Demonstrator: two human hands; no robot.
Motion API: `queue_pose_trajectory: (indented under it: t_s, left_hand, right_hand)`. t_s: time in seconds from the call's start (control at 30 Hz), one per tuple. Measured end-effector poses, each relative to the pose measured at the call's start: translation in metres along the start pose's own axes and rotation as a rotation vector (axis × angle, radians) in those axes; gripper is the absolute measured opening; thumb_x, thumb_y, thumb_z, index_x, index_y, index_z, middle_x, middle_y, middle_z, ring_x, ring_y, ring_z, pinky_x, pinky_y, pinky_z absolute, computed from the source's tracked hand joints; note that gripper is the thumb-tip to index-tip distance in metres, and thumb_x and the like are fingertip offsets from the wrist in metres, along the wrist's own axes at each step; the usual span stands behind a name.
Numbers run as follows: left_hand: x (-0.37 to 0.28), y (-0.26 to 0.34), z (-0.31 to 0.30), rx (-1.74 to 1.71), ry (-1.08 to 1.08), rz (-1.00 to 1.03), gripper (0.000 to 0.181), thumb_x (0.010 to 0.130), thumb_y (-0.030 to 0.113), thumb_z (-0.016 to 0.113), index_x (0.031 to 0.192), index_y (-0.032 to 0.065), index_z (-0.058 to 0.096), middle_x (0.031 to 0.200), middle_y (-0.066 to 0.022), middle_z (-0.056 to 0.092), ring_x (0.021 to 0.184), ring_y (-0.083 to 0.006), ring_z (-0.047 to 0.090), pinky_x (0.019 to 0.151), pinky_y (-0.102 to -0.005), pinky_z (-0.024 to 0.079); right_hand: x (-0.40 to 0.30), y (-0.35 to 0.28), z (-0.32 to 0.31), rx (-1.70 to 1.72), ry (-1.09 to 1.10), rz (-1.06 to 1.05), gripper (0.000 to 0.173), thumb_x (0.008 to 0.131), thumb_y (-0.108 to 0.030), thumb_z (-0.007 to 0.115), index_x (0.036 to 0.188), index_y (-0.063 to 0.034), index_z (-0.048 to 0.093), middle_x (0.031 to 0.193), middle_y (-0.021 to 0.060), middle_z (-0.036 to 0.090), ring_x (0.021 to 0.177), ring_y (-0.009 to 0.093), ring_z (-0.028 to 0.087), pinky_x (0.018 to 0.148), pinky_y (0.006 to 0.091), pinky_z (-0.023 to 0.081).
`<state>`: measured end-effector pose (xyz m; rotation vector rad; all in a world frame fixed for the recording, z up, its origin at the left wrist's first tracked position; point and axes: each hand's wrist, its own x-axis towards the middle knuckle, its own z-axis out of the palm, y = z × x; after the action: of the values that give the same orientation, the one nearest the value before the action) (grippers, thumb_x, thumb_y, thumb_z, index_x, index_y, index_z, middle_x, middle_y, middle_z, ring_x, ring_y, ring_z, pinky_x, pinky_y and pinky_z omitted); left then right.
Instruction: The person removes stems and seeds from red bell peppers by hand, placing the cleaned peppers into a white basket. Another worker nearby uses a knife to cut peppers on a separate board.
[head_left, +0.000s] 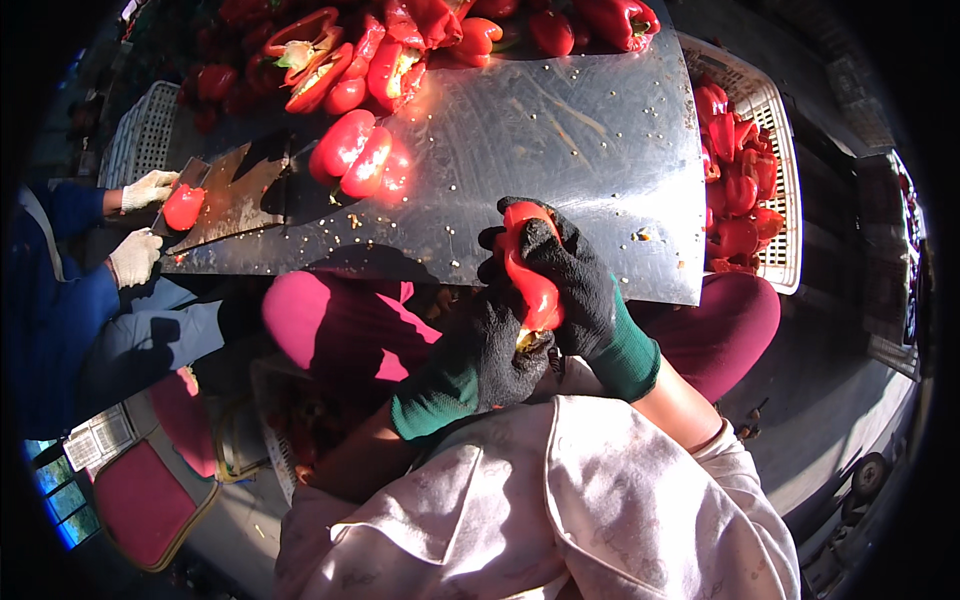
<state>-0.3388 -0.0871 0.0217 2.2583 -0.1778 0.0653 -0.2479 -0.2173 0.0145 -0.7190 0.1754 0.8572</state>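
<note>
Both hands wear black-coated gloves with green cuffs. Between them, just past the near edge of the metal table, is a red bell pepper (534, 262), its side facing up and its glossy flesh catching the sun. My left hand (491, 352) cups it from below and the left, near a pale, yellowish core end. My right hand (581, 289) wraps it from the right, fingers over its upper part. The gloves hide much of the pepper, including any cut. On the metal table (540, 142), ahead and to the left, lies another red bell pepper (360, 157).
A pile of red peppers (367, 60), some split open, covers the table's far side. Seeds dot the metal. At right stands a white plastic basket (789, 187) holding pepper pieces (739, 195). A co-worker's white-gloved hands (139, 255) flank a red pepper piece (184, 207) beside a brown board (236, 195).
</note>
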Motion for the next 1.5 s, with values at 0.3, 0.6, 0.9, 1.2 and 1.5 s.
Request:
queue_pose_trajectory:
  t_s: [0.3,0.6,0.9,1.2,1.5]
  left_hand:
    - [-0.006,-0.007,-0.023,-0.829,0.263,-0.27,0.031,0.088,-0.005,0.048,0.118,-0.0011,0.051,0.112,-0.0135,0.058,0.09,-0.0178,0.059,0.081,-0.0313,0.051]
    - [-0.032,-0.037,-0.046,0.071,-0.506,-0.415,0.065,0.086,0.031,0.069,0.143,0.0124,0.044,0.125,-0.0228,0.057,0.112,-0.0407,0.059,0.09,-0.0483,0.051]
    - [-0.038,-0.057,-0.028,0.218,-0.318,-0.251,0.05,0.091,0.035,0.062,0.131,0.0074,0.058,0.11,-0.0224,0.066,0.099,-0.0401,0.063,0.086,-0.0482,0.052]
    - [0.111,-0.041,-0.077,0.298,0.06,-0.134,0.037,0.087,0.017,0.068,0.122,0.0054,0.063,0.105,-0.0199,0.068,0.094,-0.037,0.067,0.082,-0.044,0.054]
    - [0.302,-0.126,-0.13,1.192,0.238,0.2,0.044,0.086,0.02,0.059,0.129,0.0151,0.059,0.135,-0.0066,0.055,0.124,-0.0267,0.05,0.09,-0.046,0.049]
  right_hand:
    - [0.02,-0.014,-0.047,0.11,-0.05,-0.025,0.052,0.1,-0.039,0.052,0.144,-0.0117,0.043,0.132,0.0141,0.06,0.103,0.025,0.063,0.089,0.0399,0.053]
    - [0.034,-0.043,0.003,-1.392,-0.597,-0.936,0.07,0.084,-0.04,0.071,0.144,-0.0131,0.047,0.132,0.0148,0.059,0.116,0.034,0.06,0.096,0.046,0.049]
    - [0.055,-0.024,-0.009,-1.683,-0.433,-0.957,0.063,0.075,-0.026,0.076,0.133,-0.0084,0.058,0.122,0.0177,0.064,0.101,0.037,0.066,0.085,0.0441,0.054]
    - [0.011,-0.093,-0.069,0.118,0.064,-0.093,0.048,0.096,-0.031,0.061,0.134,-0.0019,0.054,0.126,0.0179,0.063,0.113,0.034,0.062,0.098,0.0433,0.049]
    - [-0.057,-0.146,-0.191,-0.111,0.229,-0.85,0.044,0.107,-0.012,0.032,0.148,0.0043,0.034,0.15,0.0196,0.043,0.139,0.027,0.043,0.118,0.0371,0.031]
